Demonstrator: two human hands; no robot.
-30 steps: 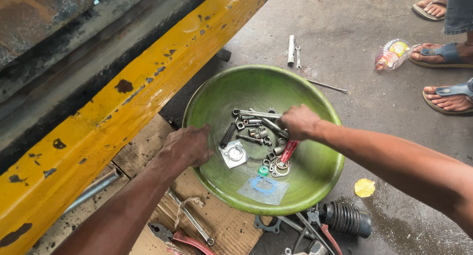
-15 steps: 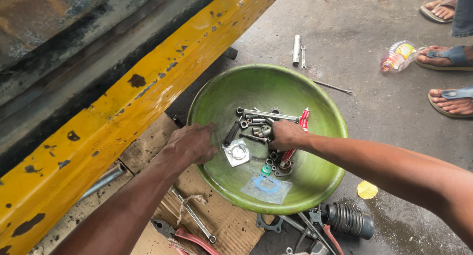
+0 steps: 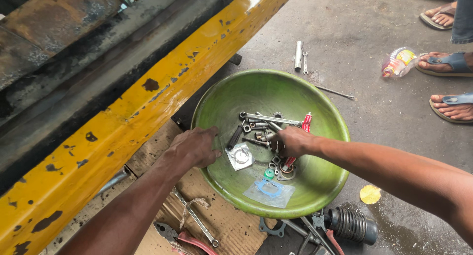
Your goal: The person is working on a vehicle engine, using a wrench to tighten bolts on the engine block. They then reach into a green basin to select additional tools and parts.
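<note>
A wide green basin (image 3: 315, 95) sits on the concrete floor and holds a pile of sockets, bolts and a long wrench (image 3: 271, 118). My left hand (image 3: 194, 146) grips the basin's left rim, fingers curled over the edge. My right hand (image 3: 293, 140) reaches into the middle of the pile with its fingers bent down among the metal parts; what they hold is hidden. A red-handled tool (image 3: 306, 122) lies just behind that hand. A small clear bag with a washer (image 3: 240, 155) and a bag with a blue gasket (image 3: 268, 191) lie in the basin nearer me.
A chipped yellow steel beam (image 3: 148, 102) runs diagonally on the left. Cardboard (image 3: 231, 225) under the basin carries a wrench (image 3: 194, 218) and red-handled pliers (image 3: 185, 240). A black rubber boot (image 3: 352, 225) lies front right. Sandalled feet (image 3: 448, 63) of other people stand at the top right.
My right hand has slid from the far side of the pile toward me, uncovering the red-handled tool's tip. My left hand has stayed on the rim.
</note>
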